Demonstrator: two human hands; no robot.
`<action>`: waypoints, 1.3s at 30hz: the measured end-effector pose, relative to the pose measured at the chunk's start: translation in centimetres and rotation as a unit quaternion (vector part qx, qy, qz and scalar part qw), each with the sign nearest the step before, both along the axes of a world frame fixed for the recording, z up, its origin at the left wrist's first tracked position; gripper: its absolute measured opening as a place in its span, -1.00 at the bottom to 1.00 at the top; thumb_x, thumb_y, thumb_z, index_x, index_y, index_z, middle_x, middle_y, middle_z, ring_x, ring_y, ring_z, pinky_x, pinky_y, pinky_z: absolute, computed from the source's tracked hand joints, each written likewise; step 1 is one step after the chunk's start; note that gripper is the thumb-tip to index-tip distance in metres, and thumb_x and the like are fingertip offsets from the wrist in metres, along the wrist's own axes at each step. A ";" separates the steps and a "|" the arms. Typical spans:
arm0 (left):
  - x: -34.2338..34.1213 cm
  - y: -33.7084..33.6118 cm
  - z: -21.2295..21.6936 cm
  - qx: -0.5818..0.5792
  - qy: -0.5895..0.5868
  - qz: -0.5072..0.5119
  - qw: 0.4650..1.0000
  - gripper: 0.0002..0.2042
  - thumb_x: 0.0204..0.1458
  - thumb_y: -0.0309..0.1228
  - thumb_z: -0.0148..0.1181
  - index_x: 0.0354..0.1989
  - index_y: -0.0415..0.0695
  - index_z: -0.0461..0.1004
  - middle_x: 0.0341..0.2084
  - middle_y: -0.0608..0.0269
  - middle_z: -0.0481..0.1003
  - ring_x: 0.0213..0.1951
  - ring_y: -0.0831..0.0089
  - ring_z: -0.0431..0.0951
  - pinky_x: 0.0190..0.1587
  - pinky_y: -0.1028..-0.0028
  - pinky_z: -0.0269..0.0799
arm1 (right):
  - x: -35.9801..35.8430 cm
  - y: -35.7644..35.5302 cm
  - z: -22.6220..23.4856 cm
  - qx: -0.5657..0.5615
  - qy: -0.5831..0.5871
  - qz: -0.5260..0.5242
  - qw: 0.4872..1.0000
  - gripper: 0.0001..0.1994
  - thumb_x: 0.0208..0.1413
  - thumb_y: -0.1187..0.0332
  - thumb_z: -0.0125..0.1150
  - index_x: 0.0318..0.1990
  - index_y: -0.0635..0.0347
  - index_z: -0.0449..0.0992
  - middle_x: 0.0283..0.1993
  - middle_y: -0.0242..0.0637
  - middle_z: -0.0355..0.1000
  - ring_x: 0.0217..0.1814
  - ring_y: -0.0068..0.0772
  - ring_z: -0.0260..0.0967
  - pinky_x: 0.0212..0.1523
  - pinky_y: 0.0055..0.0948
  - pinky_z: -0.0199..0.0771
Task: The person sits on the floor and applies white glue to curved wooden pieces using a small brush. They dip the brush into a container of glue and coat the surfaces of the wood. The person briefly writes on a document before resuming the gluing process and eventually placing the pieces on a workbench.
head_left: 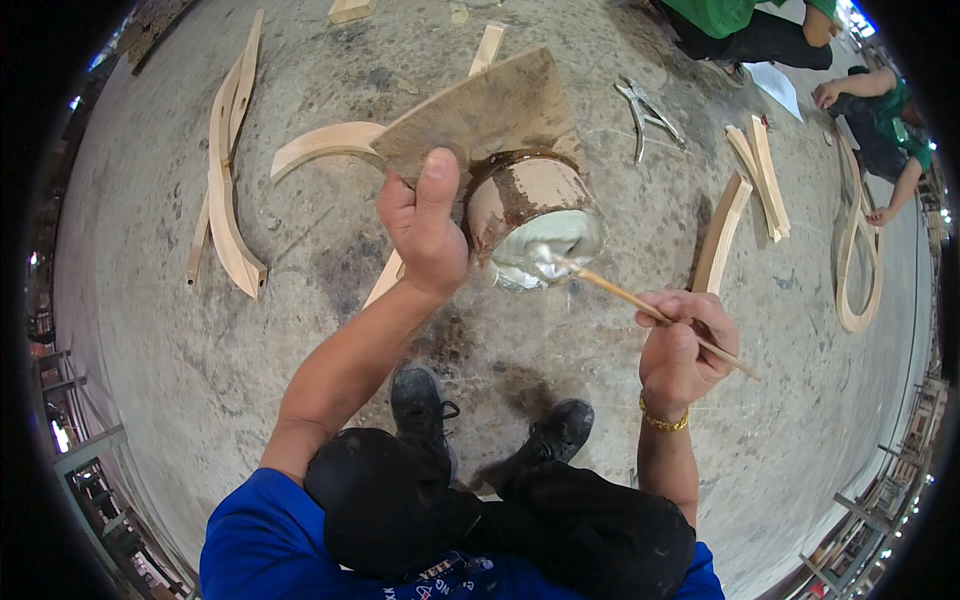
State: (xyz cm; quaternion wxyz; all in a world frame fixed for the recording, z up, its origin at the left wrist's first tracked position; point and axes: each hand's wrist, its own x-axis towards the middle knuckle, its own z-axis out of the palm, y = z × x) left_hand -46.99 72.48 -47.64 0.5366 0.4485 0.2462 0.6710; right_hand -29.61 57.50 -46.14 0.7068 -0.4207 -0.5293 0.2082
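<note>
My left hand (428, 215) grips the edge of a brown wooden board (490, 115), its thumb on the near face and its other fingers partly hidden. Against that board sits a round tub (525, 195) with a crusted, brown-stained wall, its mouth tipped toward me. Pale, glossy white paste (545, 245) fills the tub's mouth. Between the closed fingers of my right hand (688, 340) is a thin wooden stick (625, 295). The far end of the stick is in the paste; whether it carries bristles is hidden.
Curved wooden pieces (228, 180) lie on the concrete floor (330, 240) at left, with another arched piece (325, 143) beside the board. Pliers (645, 115) and more wooden pieces (722, 235) lie at right. Two people in green (710, 15) work at the far right near a looped wooden frame (860, 260).
</note>
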 end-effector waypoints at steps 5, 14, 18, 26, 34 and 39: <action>-0.6 0.1 1.6 0.047 -0.042 -0.064 0.996 -0.71 0.19 -0.37 -0.01 -0.02 -0.32 0.34 -0.17 0.15 0.49 -0.15 0.49 0.46 -0.05 0.43 0.40 | 0.6 0.0 0.8 0.075 0.075 0.070 0.992 -0.87 0.12 0.55 0.05 -0.17 0.33 0.43 -0.31 -0.11 0.38 -0.26 -0.11 0.50 -0.41 -0.35 0.64; -1.4 -0.4 3.6 0.147 -0.060 -0.023 0.987 -0.68 0.17 -0.42 -0.01 0.06 -0.32 0.30 -0.07 0.07 0.46 -0.10 0.36 0.48 -0.01 0.31 0.43 | 0.7 -0.1 1.1 0.146 0.029 0.027 0.989 -0.87 0.16 0.48 0.08 -0.15 0.26 0.43 -0.31 -0.13 0.35 -0.28 -0.05 0.50 -0.51 -0.36 0.62; -1.5 -0.6 3.7 0.178 -0.071 0.043 0.980 -0.68 0.15 -0.45 0.01 0.06 -0.30 0.31 -0.04 0.04 0.43 -0.06 0.34 0.47 0.04 0.27 0.41 | 0.4 0.1 0.7 0.134 -0.013 0.008 0.991 -0.87 0.16 0.51 0.04 -0.18 0.30 0.45 -0.33 -0.11 0.35 -0.30 -0.07 0.50 -0.51 -0.35 0.63; 0.5 -0.6 5.2 0.236 -0.105 0.106 0.960 -0.69 0.18 -0.46 -0.04 0.03 -0.41 0.31 -0.10 0.02 0.46 -0.09 0.38 0.46 0.02 0.34 0.39 | -1.5 0.2 -0.2 0.100 0.072 0.000 0.992 -0.82 0.19 0.47 -0.01 -0.10 0.29 0.41 -0.29 -0.16 0.33 -0.28 -0.16 0.46 -0.48 -0.41 0.50; 1.0 -0.8 2.8 0.026 -0.021 0.076 0.997 -0.74 0.23 -0.38 -0.07 -0.06 -0.34 0.35 -0.25 0.25 0.44 -0.23 0.58 0.38 -0.14 0.52 0.33 | -2.3 -0.2 -0.8 -0.056 0.439 0.038 0.896 -0.86 0.20 0.52 -0.02 -0.12 0.29 0.40 -0.24 -0.10 0.50 -0.28 -0.22 0.51 -0.25 -0.45 0.57; 0.7 -0.3 -1.3 -0.136 0.019 0.022 0.990 -0.72 0.24 -0.32 -0.06 -0.01 -0.26 0.33 -0.11 0.16 0.46 -0.11 0.42 0.49 -0.03 0.41 0.45 | -1.6 0.3 -1.2 -0.137 0.519 0.068 0.841 -0.89 0.17 0.54 0.05 -0.16 0.25 0.41 -0.19 -0.18 0.48 -0.18 -0.25 0.50 -0.15 -0.42 0.59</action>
